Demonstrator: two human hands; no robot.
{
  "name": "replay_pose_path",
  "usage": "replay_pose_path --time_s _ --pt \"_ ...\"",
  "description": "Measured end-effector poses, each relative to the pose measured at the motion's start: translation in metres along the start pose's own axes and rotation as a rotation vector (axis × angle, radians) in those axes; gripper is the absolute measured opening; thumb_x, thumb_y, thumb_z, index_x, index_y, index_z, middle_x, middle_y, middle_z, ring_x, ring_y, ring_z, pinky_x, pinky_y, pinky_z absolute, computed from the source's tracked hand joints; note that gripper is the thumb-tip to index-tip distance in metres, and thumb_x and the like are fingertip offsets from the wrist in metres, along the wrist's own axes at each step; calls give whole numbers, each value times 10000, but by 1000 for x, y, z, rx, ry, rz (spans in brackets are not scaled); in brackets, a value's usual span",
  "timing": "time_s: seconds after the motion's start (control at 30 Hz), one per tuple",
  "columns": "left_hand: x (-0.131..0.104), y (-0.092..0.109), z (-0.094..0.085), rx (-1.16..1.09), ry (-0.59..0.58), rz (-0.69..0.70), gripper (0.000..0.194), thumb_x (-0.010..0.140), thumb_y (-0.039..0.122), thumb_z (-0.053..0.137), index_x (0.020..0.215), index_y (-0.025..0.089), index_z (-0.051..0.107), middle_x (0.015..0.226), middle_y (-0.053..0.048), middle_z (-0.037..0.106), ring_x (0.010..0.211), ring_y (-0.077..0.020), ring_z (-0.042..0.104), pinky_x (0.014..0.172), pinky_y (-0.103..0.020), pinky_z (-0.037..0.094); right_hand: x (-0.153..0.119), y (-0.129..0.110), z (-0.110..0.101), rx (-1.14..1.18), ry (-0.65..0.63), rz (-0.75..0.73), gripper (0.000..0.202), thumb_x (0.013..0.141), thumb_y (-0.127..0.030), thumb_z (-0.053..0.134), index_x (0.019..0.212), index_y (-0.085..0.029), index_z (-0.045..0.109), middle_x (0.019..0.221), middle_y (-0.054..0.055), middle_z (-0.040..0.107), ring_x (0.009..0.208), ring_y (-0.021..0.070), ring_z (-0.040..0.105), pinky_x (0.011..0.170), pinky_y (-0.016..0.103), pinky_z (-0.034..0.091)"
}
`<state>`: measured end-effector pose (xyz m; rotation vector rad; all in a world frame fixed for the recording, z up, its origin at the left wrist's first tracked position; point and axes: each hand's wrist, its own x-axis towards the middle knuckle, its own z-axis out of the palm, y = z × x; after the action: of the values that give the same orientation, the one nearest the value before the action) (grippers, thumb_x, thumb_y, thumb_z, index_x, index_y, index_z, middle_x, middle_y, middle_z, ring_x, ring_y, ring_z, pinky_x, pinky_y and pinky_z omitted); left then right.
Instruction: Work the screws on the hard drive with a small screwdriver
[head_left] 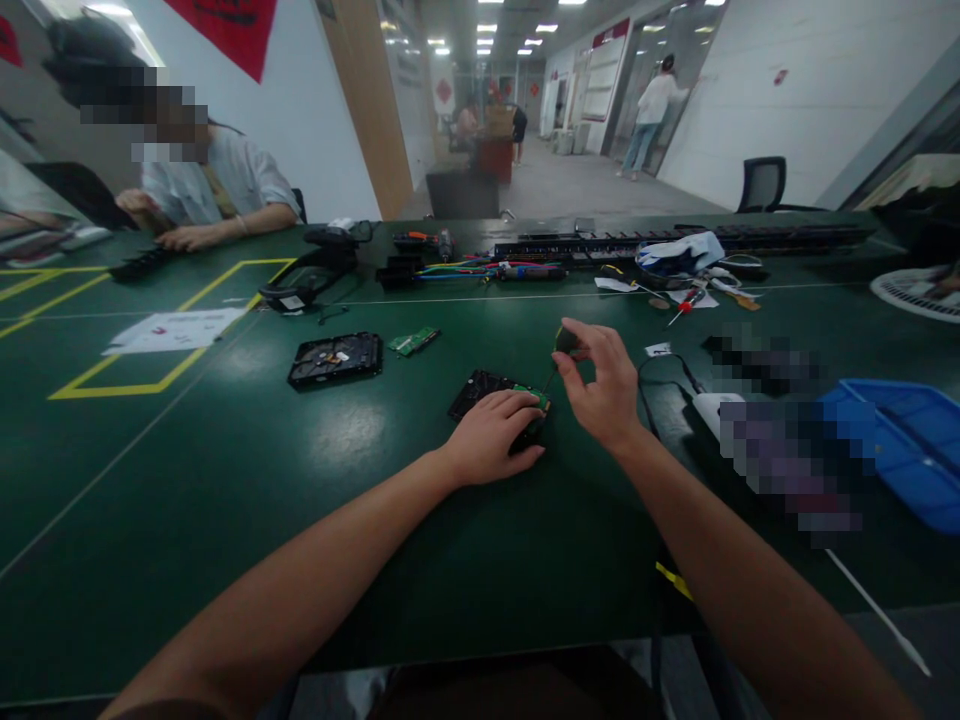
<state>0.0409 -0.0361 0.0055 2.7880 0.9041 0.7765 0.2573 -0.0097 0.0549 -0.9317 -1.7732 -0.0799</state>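
Note:
A black hard drive (480, 390) with a green circuit board (538, 398) at its right end lies on the table. My left hand (491, 435) lies over the drive with its fingers curved across the top, gripping it, and covers much of it. Between the thumb and fingers of my right hand (604, 385) is the dark handle of a screwdriver (567, 341). Its thin shaft slants down to the board, though the tip is too small to make out. To the left are a second hard drive (336, 358) and a loose green circuit board (415, 342).
Cables and tools (487, 270) lie along the back, near a red screwdriver (684, 308). A blue basket (900, 440) and a white power strip (716, 412) stand right. Paper (176, 330) lies left, where another person (225, 185) sits.

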Motion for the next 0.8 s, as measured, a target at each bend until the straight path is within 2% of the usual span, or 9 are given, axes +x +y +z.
replay_pose_path --time_s 0.1,0.2,0.37,0.5,0.67,0.8 --pt "0 0 -1 -4 1 -4 486 951 441 689 1359 189 609 1449 -145 624 1371 -327 581 1183 -525 472 -3 2 2 -2 -37 -4 547 1020 -210 565 1539 -365 489 1306 82 661 1071 251 678 917 477 636" --pt "1 1 -1 -6 1 -2 491 948 443 694 1358 186 610 1446 -148 625 1375 -329 578 1180 -526 475 -6 4 4 22 -47 21 584 1011 -254 599 1565 -357 444 1330 85 661 1031 249 695 908 480 645" --pt "0 0 0 -10 6 -2 492 950 445 689 1369 202 605 1455 -141 620 1385 -331 573 1186 -535 472 -4 5 3 -3 16 9 527 941 -325 740 1435 -352 556 1208 79 612 1016 251 648 789 433 649" --pt "0 -1 1 -17 10 -1 486 948 448 691 1361 205 611 1452 -136 624 1386 -331 574 1193 -535 467 -1 1 0 -55 33 -16 473 962 -262 702 1411 -350 583 1158 76 592 973 235 642 797 430 641" --pt "0 1 0 -7 1 -14 481 947 446 693 1356 204 615 1447 -136 628 1375 -333 581 1190 -543 468 -3 -1 2 -51 -55 -68 576 1002 -193 574 1548 -339 462 1329 98 648 1148 276 668 957 492 623" --pt "0 2 -2 1 -4 -19 474 950 445 691 1345 194 621 1449 -138 628 1375 -333 580 1196 -532 465 -5 4 3 -55 -62 -17 579 1018 -236 542 1576 -323 414 1424 113 633 1147 288 688 953 508 631"
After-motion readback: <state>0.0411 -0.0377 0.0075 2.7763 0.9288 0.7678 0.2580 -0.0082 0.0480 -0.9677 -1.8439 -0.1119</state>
